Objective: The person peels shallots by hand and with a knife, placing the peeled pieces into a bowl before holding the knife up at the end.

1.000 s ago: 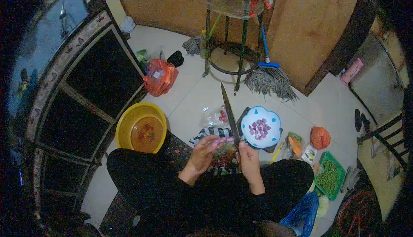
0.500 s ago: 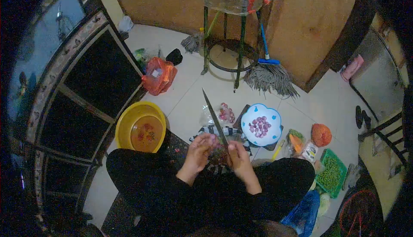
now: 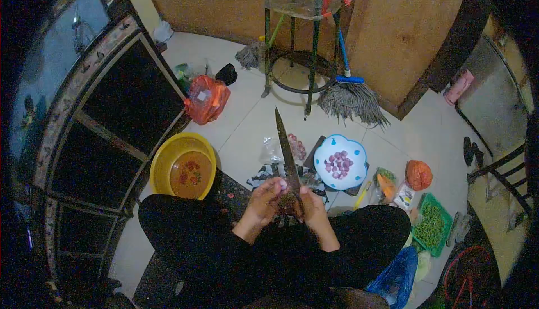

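Note:
My left hand [image 3: 259, 207] pinches a small peeled shallot [image 3: 283, 185] between the fingertips. Beside it, my right hand [image 3: 314, 211] is closed round the handle of a long knife [image 3: 287, 150], whose dark blade points up and away from me, close to the shallot. Brownish peelings [image 3: 288, 201] lie below, between both hands, on a black-and-white patterned bag [image 3: 264, 174]. Beyond the blade is a clear plastic bag of reddish shallots [image 3: 296, 147], partly hidden by the knife. To the right, a white-and-blue scalloped bowl [image 3: 361, 153] holds several peeled purple shallots [image 3: 339, 165].
Left of my knees stands a yellow basin [image 3: 155, 168] with brownish water and red bits. A green tray [image 3: 447, 219] of small green pieces, a red-orange bag [image 3: 419, 175] and bagged carrots [image 3: 386, 185] sit at right. Ahead are a stool [image 3: 316, 56], a mop [image 3: 351, 101] and a red bag [image 3: 208, 100].
The knife has swung more upright, its tip moving to the right. My left hand has shifted slightly right with the shallot, which shows paler now.

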The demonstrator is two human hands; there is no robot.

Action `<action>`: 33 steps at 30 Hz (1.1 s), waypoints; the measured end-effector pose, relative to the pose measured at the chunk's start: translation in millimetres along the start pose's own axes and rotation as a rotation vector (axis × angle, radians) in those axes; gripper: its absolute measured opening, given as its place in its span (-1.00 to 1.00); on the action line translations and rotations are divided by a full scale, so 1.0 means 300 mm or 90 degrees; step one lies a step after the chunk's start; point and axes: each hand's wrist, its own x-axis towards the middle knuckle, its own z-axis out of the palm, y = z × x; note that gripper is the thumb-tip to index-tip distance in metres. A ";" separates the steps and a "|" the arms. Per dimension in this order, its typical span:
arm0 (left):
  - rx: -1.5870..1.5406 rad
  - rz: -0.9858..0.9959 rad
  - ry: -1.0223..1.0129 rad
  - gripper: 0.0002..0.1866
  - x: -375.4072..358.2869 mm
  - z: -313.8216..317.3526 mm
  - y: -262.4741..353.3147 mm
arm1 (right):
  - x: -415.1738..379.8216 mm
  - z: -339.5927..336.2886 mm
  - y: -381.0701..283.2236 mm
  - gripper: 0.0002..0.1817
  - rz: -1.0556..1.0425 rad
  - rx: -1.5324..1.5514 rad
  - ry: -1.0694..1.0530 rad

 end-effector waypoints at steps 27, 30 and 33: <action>0.030 -0.065 -0.066 -0.52 -0.005 0.003 0.039 | -0.002 -0.024 -0.007 -0.54 0.007 -0.016 0.059; 0.094 -0.027 -0.040 -0.56 0.004 0.006 0.027 | -0.016 -0.029 -0.027 -0.54 0.004 -0.026 0.062; 0.062 -0.027 -0.009 -0.61 0.020 0.017 0.027 | -0.006 -0.056 -0.011 -0.55 -0.027 -0.049 0.071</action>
